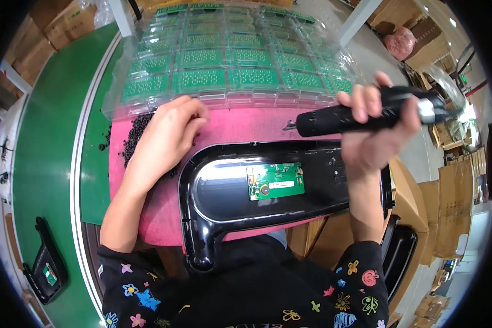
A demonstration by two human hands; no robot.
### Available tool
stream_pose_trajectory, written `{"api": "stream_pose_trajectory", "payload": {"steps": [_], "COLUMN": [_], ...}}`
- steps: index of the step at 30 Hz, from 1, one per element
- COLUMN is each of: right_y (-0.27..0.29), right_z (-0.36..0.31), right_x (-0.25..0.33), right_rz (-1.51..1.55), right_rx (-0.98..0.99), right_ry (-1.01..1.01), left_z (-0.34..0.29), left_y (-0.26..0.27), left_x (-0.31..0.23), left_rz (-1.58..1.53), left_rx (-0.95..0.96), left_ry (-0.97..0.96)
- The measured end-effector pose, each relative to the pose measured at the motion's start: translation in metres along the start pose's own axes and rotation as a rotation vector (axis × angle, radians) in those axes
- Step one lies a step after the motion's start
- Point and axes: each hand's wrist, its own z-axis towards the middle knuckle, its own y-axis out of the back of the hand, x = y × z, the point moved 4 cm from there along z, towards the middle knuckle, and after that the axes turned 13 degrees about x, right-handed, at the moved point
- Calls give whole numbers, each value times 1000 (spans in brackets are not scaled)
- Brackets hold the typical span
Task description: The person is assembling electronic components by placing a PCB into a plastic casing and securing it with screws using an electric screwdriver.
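My right hand (366, 150) is wrapped round a black electric screwdriver (323, 121), held level above the mat with its bit pointing left. My left hand (167, 131) hovers beside a heap of small black screws (135, 134). Its fingers are curled together, and whatever they pinch is hidden. Below both hands lies a glossy black plastic housing (224, 205) with a rounded left end and a short arm toward me. A green circuit board (281, 188) with a white label sits inside the housing.
Clear plastic trays (232, 97) of green circuit boards stand at the far side of the pink mat (238, 123). Another black housing (52, 262) with a board lies on the green surface (54, 147) at left. Cardboard boxes (407, 202) stand at right.
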Motion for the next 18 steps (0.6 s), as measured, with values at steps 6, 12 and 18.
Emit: {"api": "stream_pose_trajectory", "payload": {"steps": [6,12,18], "right_y": [-43,-58,-60], "right_z": [-22,-37,-42], "right_x": [39,34,27], "right_rz": [288,220,177], "right_rx": [235,254,258], "right_ry": [95,156,194], "left_z": [-4,-7,-9], "left_y": [-39,-54,-58], "left_x": [-30,-33,-33], "left_rz": [-1124,-1319,-1394], "left_rx": [227,298,329], "left_ry": [-75,-71,-50]}}
